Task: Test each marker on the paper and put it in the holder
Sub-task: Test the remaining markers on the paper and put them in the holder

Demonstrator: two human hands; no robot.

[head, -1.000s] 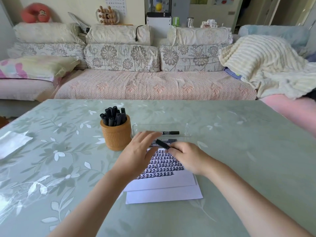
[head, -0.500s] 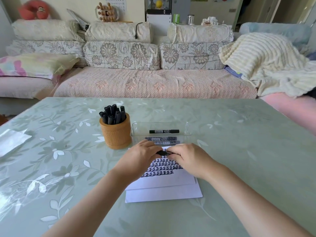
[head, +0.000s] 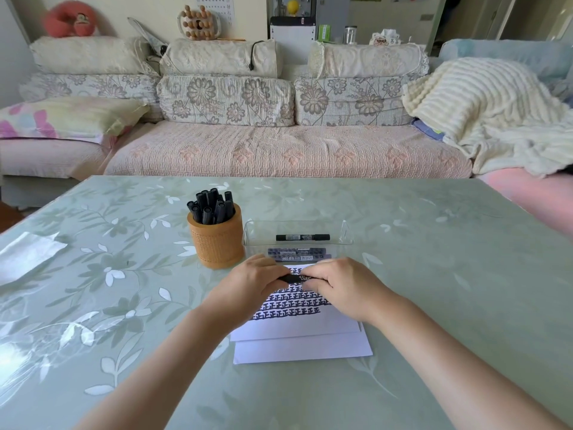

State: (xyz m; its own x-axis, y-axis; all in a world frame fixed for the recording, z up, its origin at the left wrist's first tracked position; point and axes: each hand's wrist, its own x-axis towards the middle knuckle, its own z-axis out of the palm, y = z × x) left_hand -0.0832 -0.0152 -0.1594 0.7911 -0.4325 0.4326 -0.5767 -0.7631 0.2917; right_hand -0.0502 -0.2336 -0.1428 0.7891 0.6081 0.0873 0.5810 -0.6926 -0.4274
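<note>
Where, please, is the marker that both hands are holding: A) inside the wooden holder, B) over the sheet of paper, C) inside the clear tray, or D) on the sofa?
B: the left hand and the right hand grip the marker by its ends above the written paper, in front of the clear tray.

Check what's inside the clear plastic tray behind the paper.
One black marker lies flat in the clear plastic tray; two more markers show through its near wall. The left hand and right hand, gripping another black marker, cover its front edge.
</note>
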